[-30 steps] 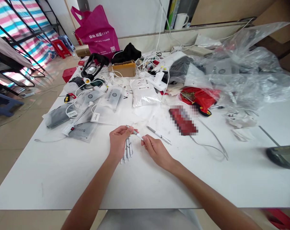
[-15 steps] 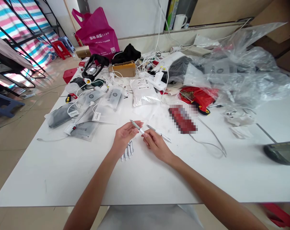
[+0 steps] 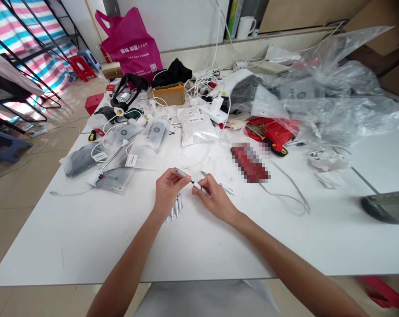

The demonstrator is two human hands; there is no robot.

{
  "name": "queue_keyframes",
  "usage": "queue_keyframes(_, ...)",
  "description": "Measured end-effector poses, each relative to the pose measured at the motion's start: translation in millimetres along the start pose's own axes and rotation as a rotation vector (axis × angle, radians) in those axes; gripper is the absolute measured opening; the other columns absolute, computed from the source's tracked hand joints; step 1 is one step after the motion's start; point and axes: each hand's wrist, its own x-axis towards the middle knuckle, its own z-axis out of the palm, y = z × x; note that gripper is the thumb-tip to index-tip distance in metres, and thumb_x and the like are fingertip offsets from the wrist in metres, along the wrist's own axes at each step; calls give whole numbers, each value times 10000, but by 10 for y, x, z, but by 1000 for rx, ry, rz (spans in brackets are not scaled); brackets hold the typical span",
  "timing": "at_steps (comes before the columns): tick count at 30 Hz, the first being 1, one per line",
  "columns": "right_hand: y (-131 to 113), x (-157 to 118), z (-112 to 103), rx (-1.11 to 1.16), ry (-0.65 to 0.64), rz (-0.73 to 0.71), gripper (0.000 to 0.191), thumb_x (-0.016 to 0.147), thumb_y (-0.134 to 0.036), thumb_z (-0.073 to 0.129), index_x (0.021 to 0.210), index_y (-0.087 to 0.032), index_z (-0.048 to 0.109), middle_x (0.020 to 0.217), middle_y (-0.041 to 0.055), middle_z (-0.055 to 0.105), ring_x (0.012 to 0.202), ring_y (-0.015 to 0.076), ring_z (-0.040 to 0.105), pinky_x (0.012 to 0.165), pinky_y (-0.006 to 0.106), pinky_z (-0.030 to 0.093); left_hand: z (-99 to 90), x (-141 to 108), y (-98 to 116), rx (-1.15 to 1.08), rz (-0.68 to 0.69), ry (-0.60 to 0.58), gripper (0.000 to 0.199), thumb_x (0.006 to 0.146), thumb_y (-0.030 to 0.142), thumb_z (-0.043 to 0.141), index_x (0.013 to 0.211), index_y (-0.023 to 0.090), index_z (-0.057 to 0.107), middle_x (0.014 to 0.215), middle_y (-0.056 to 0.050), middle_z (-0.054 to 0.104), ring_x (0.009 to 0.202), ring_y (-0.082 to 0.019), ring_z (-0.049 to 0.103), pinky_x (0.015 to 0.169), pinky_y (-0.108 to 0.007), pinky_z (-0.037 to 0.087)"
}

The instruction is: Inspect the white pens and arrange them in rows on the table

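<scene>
Pen (image 3: 196, 185) is pinched by left hand (image 3: 168, 188) and right hand (image 3: 216, 200).

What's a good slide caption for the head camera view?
Left hand and right hand hold a pen between them over a white table, more pens lying nearby.

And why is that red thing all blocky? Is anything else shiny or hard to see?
In the head view, big square blocks cover the red thing, hiding its details; the head view also shows pale glare on the clear plastic bag, and the pen looks too small there to read any writing on it.
</scene>
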Motion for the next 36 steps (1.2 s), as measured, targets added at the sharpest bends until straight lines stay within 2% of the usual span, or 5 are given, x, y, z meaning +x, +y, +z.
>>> queue_keyframes(5, -25, 8, -29, -44, -47, -41, 294, 1100, -484, 466, 1205, -233, 579, 686, -65, 425, 607, 136, 362, 594, 288, 329, -12, 24, 9, -9, -30, 18, 277, 815, 376, 894, 891, 205, 690, 905, -40, 778, 907, -184, 711, 852, -315, 518)
queue_keyframes(10, -38, -1, -36, -92, -36, -70, 420, 1111, -503, 438, 1371, -243, 639, 740, -33, 513, 617, 129, 400, 613, 292, 376, -38, 38, 9, 20, -36, 54, 275, 867, 417, 848, 975, 215, 695, 938, -59, 810, 887, -182, 698, 848, -320, 494)
queue_keyframes(27, -54, 3, -63, -129, -1, -94, 455, 1112, -500, 422, 1353, -235, 702, 705, -12, 532, 586, 134, 390, 627, 322, 457, -81, 70, 15, -88, -61, 101, 316, 873, 454, 837, 1040, 225, 699, 983, -72, 811, 965, -212, 741, 856, -326, 500)
queue_keyframes(31, -55, -1, -59, -136, -8, -89, 452, 1113, -507, 414, 1360, -239, 682, 746, -9, 555, 575, 128, 366, 588, 308, 410, -75, 59, 10, -56, -73, 67, 320, 882, 448, 830, 1070, 226, 697, 939, -70, 810, 922, -202, 733, 859, -331, 510)
queue_keyframes(36, -42, -11, -49, -134, 10, -49, 421, 1105, -530, 432, 1328, -248, 652, 722, -41, 485, 549, 114, 344, 548, 297, 337, -106, 88, 42, -105, -32, 167, 330, 865, 452, 846, 1053, 234, 686, 897, -38, 790, 883, -181, 727, 839, -312, 508)
